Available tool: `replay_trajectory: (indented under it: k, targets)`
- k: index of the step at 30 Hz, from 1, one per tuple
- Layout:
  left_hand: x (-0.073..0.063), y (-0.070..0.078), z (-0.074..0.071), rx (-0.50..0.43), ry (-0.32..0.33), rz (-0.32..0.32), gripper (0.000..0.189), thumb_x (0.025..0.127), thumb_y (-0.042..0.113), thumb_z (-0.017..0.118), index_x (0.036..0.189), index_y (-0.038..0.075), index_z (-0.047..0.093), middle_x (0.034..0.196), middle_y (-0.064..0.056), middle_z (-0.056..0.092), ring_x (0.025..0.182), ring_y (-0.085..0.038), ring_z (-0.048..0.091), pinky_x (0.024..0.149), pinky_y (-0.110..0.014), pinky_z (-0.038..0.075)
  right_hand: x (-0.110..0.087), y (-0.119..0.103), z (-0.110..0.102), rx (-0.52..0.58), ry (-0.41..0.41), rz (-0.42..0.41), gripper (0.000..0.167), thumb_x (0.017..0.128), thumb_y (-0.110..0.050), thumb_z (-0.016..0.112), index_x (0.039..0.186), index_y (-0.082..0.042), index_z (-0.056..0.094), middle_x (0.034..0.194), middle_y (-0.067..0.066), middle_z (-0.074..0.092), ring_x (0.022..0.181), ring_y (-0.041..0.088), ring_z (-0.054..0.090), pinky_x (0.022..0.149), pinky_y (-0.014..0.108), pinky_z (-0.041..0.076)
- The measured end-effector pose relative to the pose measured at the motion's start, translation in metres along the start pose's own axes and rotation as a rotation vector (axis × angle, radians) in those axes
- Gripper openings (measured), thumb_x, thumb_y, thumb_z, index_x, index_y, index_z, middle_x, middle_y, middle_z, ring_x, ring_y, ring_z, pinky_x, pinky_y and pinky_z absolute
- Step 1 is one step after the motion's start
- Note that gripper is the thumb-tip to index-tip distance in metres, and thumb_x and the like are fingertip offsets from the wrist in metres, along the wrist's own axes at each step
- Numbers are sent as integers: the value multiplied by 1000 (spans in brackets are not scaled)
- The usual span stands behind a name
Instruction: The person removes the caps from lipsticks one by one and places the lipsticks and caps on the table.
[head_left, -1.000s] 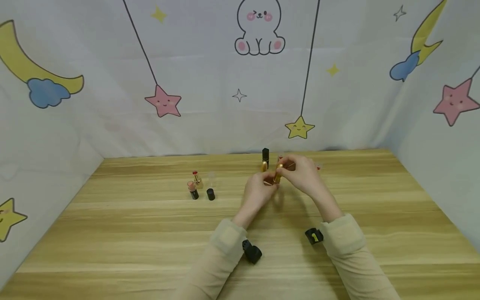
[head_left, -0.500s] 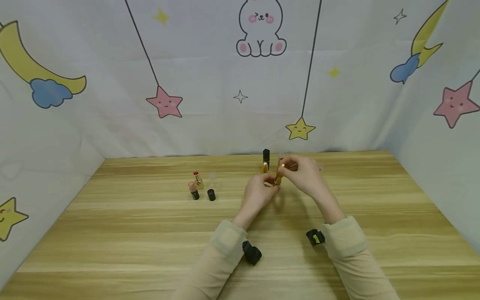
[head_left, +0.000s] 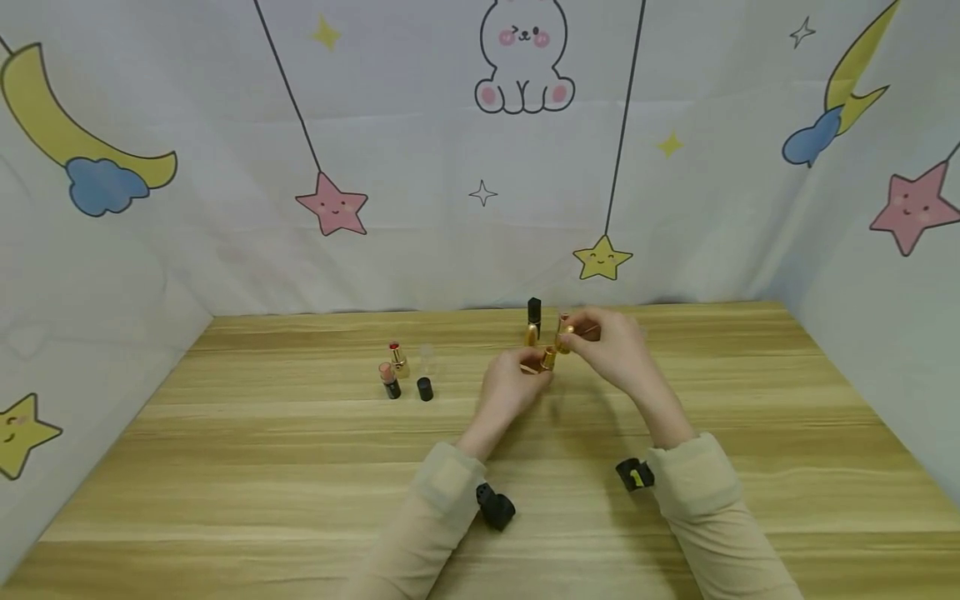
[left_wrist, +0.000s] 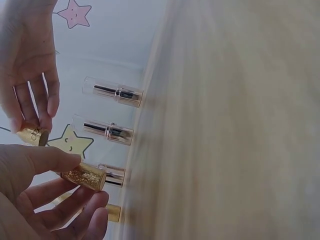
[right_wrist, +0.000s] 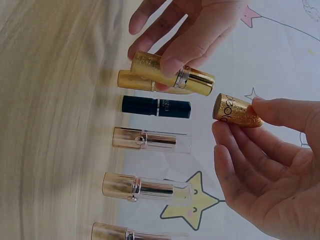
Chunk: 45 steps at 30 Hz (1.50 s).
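My left hand (head_left: pixel 508 387) pinches the base of a gold lipstick (right_wrist: pixel 197 82) between thumb and fingers. A bare shiny gold collar shows at its top end. Just beyond it, my right hand (head_left: pixel 617 350) pinches the rounded, textured gold cap (right_wrist: pixel 235 110), which has dark lettering. A small gap separates cap and base in the right wrist view. Behind the hands stands a row: a second gold lipstick (head_left: pixel 532 335), a black lipstick (right_wrist: pixel 150 106) and several clear-capped lipsticks (right_wrist: pixel 152 140).
At left on the wooden table (head_left: pixel 285 467) stand an uncapped red lipstick (head_left: pixel 398 362) and an uncapped pink one (head_left: pixel 389 381). Beside them are a black cap (head_left: pixel 425 389) and a clear cap (head_left: pixel 427 358). A white curtain (head_left: pixel 420 250) with printed stars hangs behind the table.
The gold cap has come off the lipstick base. My left hand has drawn slightly left with the base, while my right hand holds the cap up and away from it.
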<state>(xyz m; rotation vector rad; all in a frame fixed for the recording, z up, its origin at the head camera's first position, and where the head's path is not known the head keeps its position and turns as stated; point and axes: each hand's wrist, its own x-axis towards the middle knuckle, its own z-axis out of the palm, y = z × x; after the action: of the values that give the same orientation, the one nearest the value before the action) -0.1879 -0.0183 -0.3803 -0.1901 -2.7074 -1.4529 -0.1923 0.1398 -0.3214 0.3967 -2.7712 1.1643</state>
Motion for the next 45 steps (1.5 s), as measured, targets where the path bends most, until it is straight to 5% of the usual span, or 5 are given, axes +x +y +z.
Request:
replay_trajectory:
  k: [23, 45]
  targets:
    - [-16, -13, -27, 15, -50, -7, 20, 85, 12, 71, 104, 9, 72, 102, -8, 73, 92, -25, 70, 79, -35, 56, -14, 1, 24, -13, -85, 35, 17, 90, -18, 66, 104, -8, 68, 97, 10, 73, 91, 24, 70, 78, 39, 55]
    - [-47, -38, -80, 98, -46, 9, 11, 81, 10, 74, 91, 9, 72, 93, -8, 73, 85, -23, 71, 76, -36, 57, -17, -33, 68, -43, -174, -95, 8, 85, -12, 71, 92, -9, 68, 86, 3, 71, 80, 14, 67, 75, 32, 54]
